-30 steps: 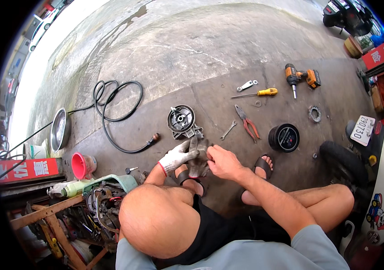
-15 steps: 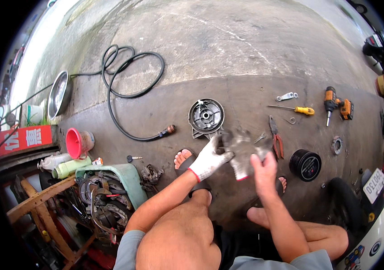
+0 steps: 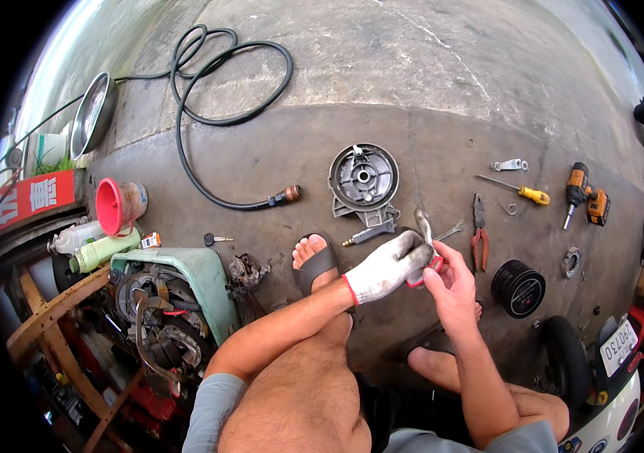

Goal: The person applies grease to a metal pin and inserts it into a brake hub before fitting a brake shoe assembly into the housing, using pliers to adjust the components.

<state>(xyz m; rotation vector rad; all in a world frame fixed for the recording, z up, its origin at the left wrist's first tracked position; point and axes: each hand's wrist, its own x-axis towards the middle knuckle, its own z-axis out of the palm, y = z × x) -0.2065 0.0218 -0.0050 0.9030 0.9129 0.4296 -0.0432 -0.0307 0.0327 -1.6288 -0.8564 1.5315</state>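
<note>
My left hand [image 3: 386, 270] wears a white knitted work glove with grey, soiled fingers. Its fingers are closed on a second work glove [image 3: 422, 223], a bunched one with a grey finger sticking up and a red cuff edge. My bare right hand [image 3: 454, 283] pinches that glove near its cuff, thumb and fingertips together. Just beyond the hands lies a round metal brake plate [image 3: 364, 178] with a bracket arm, and a grey air blow gun [image 3: 371, 234] with a brass tip lies against the bracket. A small wrench [image 3: 451, 230] lies beside the glove, partly hidden.
On the right are red-handled pliers [image 3: 479, 241], a yellow screwdriver [image 3: 534, 196], a cordless impact driver [image 3: 578, 192], a black round tin [image 3: 518, 288] and a metal ring [image 3: 571, 262]. A black hose [image 3: 216, 121] loops at left, above a green tub [image 3: 220, 283] of used parts.
The second glove, spread out and blurred between my hands before, is now bunched up between them. My view has shifted, and the blow gun now shows fully.
</note>
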